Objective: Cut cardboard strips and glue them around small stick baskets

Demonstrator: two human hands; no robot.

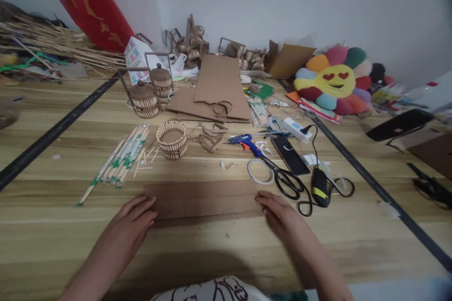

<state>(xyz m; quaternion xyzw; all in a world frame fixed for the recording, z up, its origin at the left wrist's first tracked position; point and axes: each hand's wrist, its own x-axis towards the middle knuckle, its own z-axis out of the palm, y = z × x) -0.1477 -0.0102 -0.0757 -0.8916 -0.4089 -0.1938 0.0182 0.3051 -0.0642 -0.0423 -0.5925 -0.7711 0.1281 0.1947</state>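
A long brown cardboard strip [206,200] lies crosswise in front of me, low over the wooden table. My left hand [136,214] has its fingers together on the strip's left end. On the right end, my right hand [277,207] grips with fingers bent over the edge; both thumbs are mostly hidden. Beyond the strip stands a small round basket [171,140] made of short sticks, with no lid. Loose short sticks [144,162] lie left of it. Just past my right hand are a white tape roll [260,171] and black-handled scissors [287,182].
A blue glue gun [245,141], a phone [290,155] and a black-yellow corded tool [319,187] lie to the right. Wrapped chopsticks [127,155] are at left. Farther back are lidded stick buckets [144,99], cardboard sheets [217,80] and a flower cushion [334,80].
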